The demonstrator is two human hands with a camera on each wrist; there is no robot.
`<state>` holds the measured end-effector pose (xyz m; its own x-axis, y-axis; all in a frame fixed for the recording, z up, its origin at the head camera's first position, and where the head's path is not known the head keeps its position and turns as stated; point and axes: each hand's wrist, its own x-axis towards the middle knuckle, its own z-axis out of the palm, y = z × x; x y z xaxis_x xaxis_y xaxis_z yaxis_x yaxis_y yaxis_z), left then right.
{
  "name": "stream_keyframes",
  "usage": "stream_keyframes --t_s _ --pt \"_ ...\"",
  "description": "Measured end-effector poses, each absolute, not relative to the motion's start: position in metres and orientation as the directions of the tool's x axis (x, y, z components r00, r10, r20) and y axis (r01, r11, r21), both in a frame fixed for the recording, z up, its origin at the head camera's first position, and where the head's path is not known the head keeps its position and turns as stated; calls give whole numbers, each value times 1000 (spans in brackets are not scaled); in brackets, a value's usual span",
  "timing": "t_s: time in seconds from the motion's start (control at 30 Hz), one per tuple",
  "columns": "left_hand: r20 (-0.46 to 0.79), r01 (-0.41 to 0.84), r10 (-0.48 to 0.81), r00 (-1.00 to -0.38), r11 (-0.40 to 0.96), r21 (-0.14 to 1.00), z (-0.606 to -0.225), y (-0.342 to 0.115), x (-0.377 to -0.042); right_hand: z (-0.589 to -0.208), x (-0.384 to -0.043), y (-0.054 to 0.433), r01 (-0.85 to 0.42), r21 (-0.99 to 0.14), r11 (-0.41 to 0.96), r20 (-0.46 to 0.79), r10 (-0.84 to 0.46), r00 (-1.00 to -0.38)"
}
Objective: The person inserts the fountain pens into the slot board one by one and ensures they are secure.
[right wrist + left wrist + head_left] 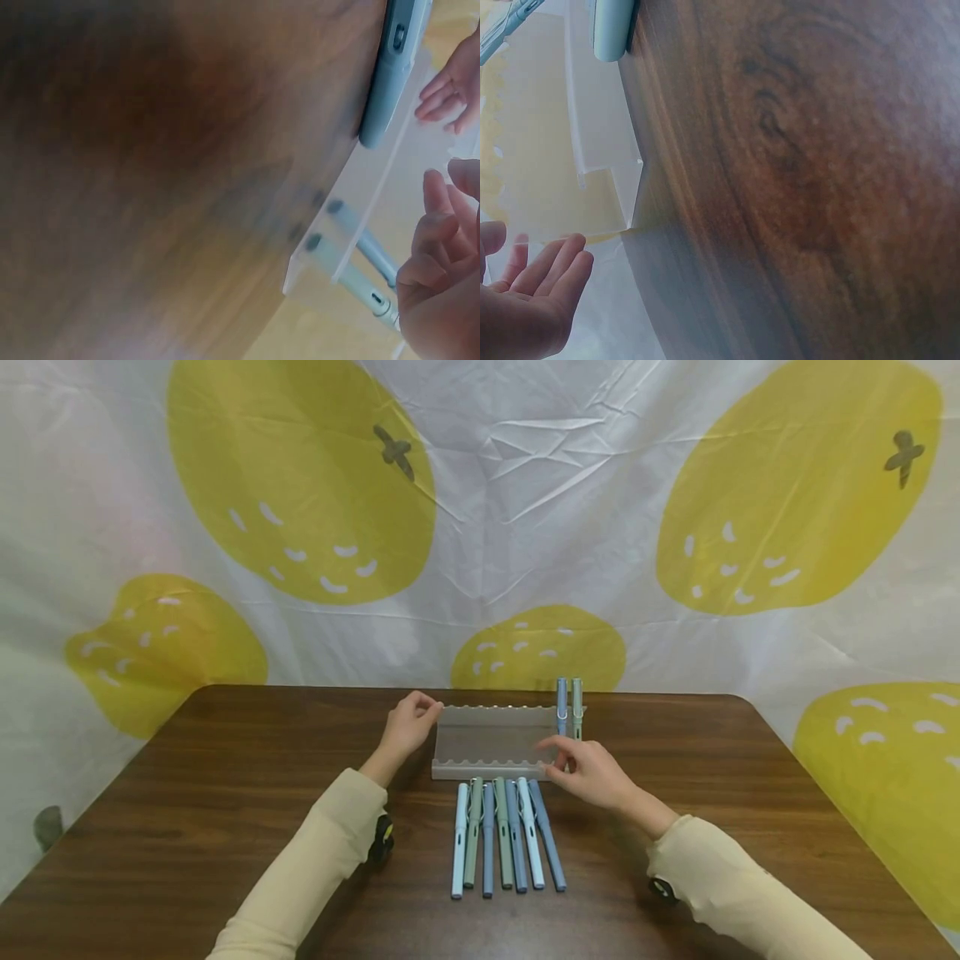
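A clear pen rack (491, 739) with scalloped front and back walls lies in the middle of the table. At its back left corner, my left hand (408, 725) pinches the wall between thumb and index finger; the other fingers (568, 271) stretch out loosely. A blue pen (562, 697) and a green pen (577, 697) lie side by side in its right end, partly hidden by my right hand (592, 770). That hand hovers over the front right part of the rack, thumb and index finger apart, the others (431, 240) bent, holding nothing.
In front of the rack lies a row of several capped pens, among them a light blue pen (459, 843), a green pen (503, 839) and a slanted blue pen (549, 843). A lemon-print cloth (495, 568) hangs behind the wooden table (285, 760).
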<state>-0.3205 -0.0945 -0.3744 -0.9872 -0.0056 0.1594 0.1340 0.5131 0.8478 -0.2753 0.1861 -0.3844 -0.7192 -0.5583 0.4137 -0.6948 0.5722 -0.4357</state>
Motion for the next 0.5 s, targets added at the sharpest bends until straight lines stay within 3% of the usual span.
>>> stream_keyframes --t_s 0.5 --pt "162 134 -8 -987 522 842 -374 -94 -321 -388 -266 179 -575 -578 580 215 -571 -792"
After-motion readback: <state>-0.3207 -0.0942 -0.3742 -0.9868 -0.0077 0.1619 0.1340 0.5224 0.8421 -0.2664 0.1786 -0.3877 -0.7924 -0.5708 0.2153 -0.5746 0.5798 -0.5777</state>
